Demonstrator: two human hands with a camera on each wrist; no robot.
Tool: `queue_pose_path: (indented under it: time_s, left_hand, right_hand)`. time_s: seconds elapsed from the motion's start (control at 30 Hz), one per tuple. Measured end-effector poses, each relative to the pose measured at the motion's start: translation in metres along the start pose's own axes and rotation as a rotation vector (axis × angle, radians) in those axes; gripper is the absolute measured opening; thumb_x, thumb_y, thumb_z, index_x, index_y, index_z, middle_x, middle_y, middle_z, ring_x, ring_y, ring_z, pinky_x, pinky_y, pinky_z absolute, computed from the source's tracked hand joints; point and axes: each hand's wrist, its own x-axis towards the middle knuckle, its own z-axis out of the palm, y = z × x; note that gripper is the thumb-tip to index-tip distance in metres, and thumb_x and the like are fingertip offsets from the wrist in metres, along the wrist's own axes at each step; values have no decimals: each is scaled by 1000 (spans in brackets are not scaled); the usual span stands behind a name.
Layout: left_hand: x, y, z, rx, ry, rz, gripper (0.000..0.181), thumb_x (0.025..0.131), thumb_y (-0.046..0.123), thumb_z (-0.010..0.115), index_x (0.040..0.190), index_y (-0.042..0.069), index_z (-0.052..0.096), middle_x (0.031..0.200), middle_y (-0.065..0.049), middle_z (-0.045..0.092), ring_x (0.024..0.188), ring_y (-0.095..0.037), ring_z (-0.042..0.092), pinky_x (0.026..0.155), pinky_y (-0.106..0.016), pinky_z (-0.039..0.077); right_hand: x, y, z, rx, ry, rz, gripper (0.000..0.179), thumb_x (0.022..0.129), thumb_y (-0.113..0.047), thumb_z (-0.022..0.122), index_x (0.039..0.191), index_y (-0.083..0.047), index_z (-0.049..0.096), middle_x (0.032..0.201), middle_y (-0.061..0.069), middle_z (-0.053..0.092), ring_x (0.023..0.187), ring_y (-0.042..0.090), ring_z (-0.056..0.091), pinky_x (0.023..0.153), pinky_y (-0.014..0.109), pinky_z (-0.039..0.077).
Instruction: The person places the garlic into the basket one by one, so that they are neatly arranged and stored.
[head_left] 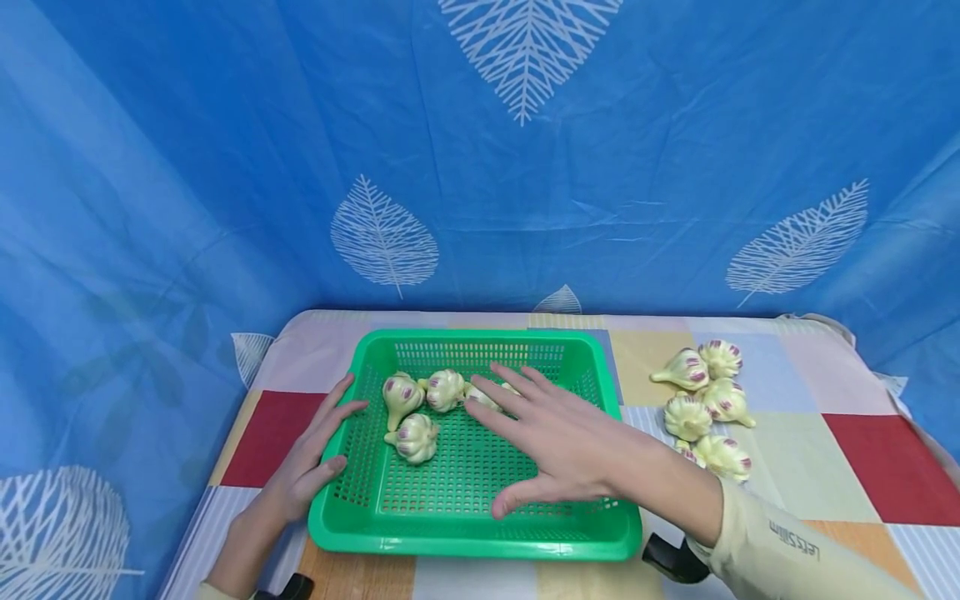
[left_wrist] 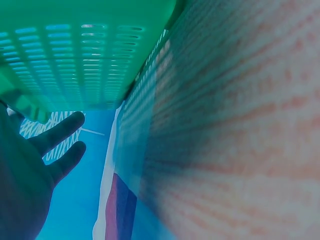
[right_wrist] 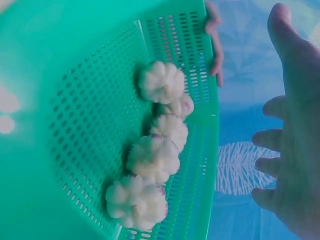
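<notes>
A green plastic basket (head_left: pixel 480 546) with slotted walls stands on the table, several garlic bulbs (head_left: pixel 415 439) lying in its far left part. My left hand (head_left: pixel 311 458) is at the basket's left rim, its fingers fairly straight; in the left wrist view its fingers (left_wrist: pixel 62 135) show under the basket wall (left_wrist: pixel 75 60). Over the right half of the basket my right hand (head_left: pixel 555 433) is spread, holding nothing and covering part of the bulbs behind it. The right wrist view has the bulbs (right_wrist: pixel 162 82) in a row, apart from that hand (right_wrist: pixel 300 130).
More garlic bulbs (head_left: pixel 686 417) lie in a group on the patchwork tablecloth (head_left: pixel 795 467), right of the basket. A blue curtain (head_left: pixel 637 167) with white leaf prints hangs behind the table and along its sides.
</notes>
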Motion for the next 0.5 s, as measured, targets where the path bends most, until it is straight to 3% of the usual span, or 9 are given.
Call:
queue_pose_path:
  time_s: [0.37, 0.5]
  left_hand:
    - [1, 1, 0, -8, 9, 23, 63, 87, 15, 49, 149, 4, 44, 166, -16, 15, 150, -29, 16, 107, -27, 33]
    - [1, 1, 1, -7, 10, 29, 63, 87, 15, 49, 148, 2, 44, 166, -16, 14, 150, -29, 16, 106, -28, 36]
  right_hand:
    - [-40, 3, 9, 2, 29, 93, 103, 86, -82, 42, 163, -16, 19, 169, 7, 6, 153, 30, -3, 118, 56, 14]
    - [-58, 7, 17, -1, 78, 133, 102, 87, -79, 47, 162, -15, 22, 169, 7, 7, 153, 33, 1, 117, 58, 18]
